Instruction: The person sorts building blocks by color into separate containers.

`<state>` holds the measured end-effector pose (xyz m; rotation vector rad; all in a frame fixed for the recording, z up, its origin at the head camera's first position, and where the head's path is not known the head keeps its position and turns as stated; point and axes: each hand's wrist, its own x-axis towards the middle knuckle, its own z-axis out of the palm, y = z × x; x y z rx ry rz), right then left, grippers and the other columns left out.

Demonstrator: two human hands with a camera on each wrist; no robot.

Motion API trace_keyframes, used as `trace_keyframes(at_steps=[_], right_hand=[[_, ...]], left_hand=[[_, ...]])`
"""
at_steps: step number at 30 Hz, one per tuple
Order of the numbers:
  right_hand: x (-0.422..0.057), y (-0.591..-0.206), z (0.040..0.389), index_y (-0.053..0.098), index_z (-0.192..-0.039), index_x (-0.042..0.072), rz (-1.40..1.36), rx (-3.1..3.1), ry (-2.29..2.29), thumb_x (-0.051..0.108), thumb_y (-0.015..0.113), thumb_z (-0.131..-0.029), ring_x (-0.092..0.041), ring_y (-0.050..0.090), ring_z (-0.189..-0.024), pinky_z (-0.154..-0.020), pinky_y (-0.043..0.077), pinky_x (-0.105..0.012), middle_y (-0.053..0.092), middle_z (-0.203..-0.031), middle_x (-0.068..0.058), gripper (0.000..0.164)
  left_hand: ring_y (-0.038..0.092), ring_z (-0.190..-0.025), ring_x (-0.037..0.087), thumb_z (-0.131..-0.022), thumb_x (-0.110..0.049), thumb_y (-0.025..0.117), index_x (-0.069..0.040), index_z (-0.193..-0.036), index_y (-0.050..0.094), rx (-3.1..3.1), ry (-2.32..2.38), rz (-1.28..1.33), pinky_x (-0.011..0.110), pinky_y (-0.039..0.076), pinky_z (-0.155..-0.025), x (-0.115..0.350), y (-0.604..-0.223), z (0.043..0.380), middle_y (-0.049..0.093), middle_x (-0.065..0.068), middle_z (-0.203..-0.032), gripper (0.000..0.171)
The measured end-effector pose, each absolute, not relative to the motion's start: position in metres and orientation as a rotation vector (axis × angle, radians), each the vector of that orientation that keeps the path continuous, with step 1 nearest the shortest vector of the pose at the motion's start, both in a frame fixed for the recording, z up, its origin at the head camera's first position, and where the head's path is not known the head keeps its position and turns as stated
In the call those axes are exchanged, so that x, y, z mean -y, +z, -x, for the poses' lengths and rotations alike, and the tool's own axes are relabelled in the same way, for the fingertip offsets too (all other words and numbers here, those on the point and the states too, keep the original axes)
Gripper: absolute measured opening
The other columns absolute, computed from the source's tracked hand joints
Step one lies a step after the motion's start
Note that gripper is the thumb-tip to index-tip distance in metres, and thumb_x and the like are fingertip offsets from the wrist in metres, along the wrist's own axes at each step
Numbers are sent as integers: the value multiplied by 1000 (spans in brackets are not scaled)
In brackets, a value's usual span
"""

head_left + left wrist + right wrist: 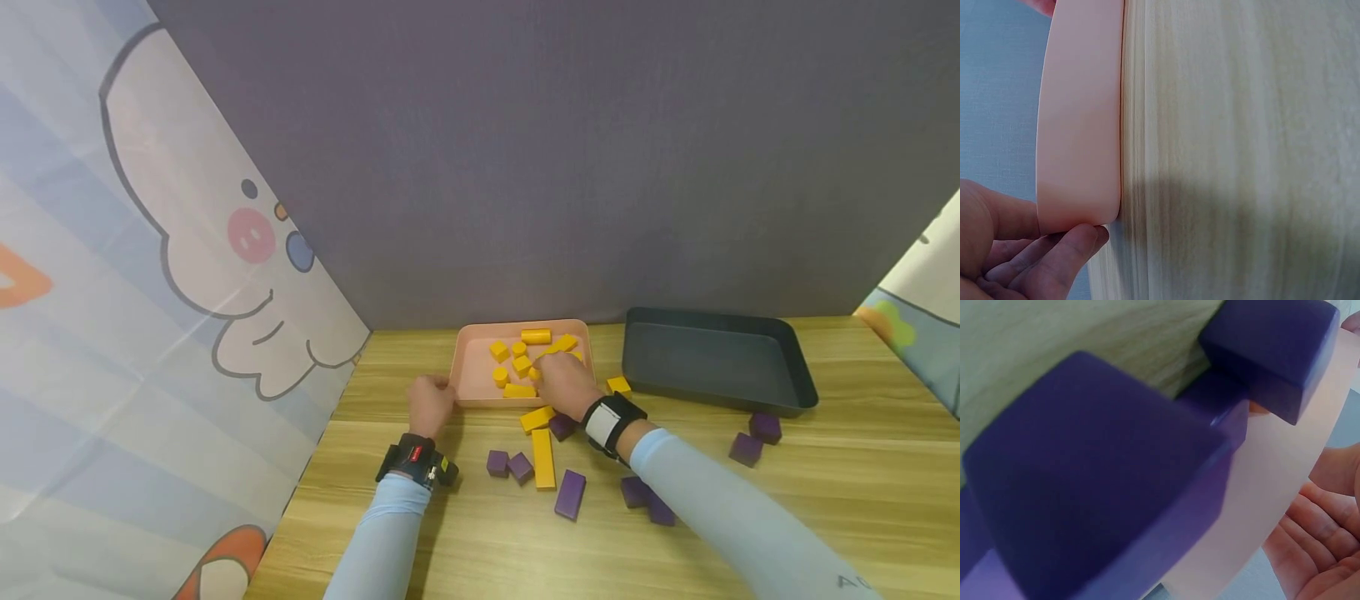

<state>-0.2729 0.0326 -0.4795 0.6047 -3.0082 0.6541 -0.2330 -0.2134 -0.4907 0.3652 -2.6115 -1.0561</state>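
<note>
My left hand (431, 404) pinches the near left corner of a shallow pink tray (468, 362). In the left wrist view, thumb and fingers of this hand (1035, 250) press on the rim and underside of the tray (1082, 119). My right hand (566, 385) reaches over the tray's near right side, fingers down among yellow blocks. Close by them is a long yellow block (562, 342). In the right wrist view, the tray wall hides the fingertips of this hand (1322, 531), and I cannot tell whether they hold a block. Yellow cubes (521, 365) and cylinders (536, 337) lie inside the tray.
A dark grey tray (697, 354) stands at the right. On the wooden table before the pink tray lie long yellow blocks (543, 460), purple cubes (498, 463) and a purple bar (570, 495). More purple cubes (746, 450) lie further right. A grey panel (562, 167) rises behind.
</note>
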Motion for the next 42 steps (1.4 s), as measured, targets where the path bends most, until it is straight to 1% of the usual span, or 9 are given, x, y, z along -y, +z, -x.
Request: trace_keyframes(at_steps=[8,11,14,18,21,24,29,35,42], right_hand=[[-46,-478,270,76,-122,4,-663,2934,743,12,78,-91,-17,58,-70,-60,44,-26,70,-83,-2,31],[-55,-474,268,76,-123,3,-699,2896,752,13,78,-92,-22,70,-86,-74,58,-34,78,-99,-7,32],[-69,-468,267,75,-125,3,-719,2901,718,12,76,-93,-24,73,-99,-83,61,-37,78,-119,-11,33],[-94,-461,265,71,-131,3,-715,2917,769,9,70,-95,-19,66,-85,-66,52,-31,75,-124,-13,36],[-119,-459,263,71,-130,3,-692,2867,766,8,68,-96,-20,64,-83,-66,51,-33,76,-120,-14,35],[-143,-459,258,70,-131,1,-678,2804,699,6,65,-98,-31,72,-104,-86,60,-46,74,-125,-19,33],[-167,-468,246,64,-136,0,-753,2795,524,1,62,-99,-47,56,-137,-104,50,-62,68,-135,-25,37],[-171,-486,229,56,-147,0,-907,2827,311,-9,65,-90,-45,44,-148,-117,38,-63,57,-152,-22,58],[-170,-496,223,55,-149,3,-1003,2776,138,-7,66,-87,-43,42,-151,-122,28,-68,55,-155,-18,64]], left_hand=[[69,-72,24,-88,-2,68,4,-101,81,2591,-1055,-350,24,48,-56,214,-493,234,80,20,-98,19],[69,-74,24,-88,-3,68,4,-102,80,2591,-1074,-358,25,49,-57,214,-494,232,79,20,-99,20],[70,-76,25,-89,-4,69,5,-104,79,2596,-1098,-372,26,50,-58,215,-493,231,79,21,-100,20],[71,-77,26,-90,-5,69,5,-105,79,2604,-1104,-381,28,52,-60,215,-493,230,79,22,-100,21],[72,-80,27,-90,-6,69,5,-105,79,2614,-1081,-372,30,54,-62,215,-492,229,79,22,-101,21],[73,-83,29,-90,-5,69,5,-106,79,2620,-1073,-381,33,56,-65,216,-491,228,79,22,-103,22],[74,-86,30,-90,-5,68,5,-107,79,2620,-1061,-393,36,59,-67,220,-490,227,78,24,-107,23],[75,-90,33,-87,-4,67,3,-106,80,2612,-1028,-390,39,61,-71,219,-491,228,79,23,-107,24],[74,-90,32,-87,-4,68,3,-107,80,2620,-1045,-410,36,59,-68,215,-492,230,78,23,-109,24]])
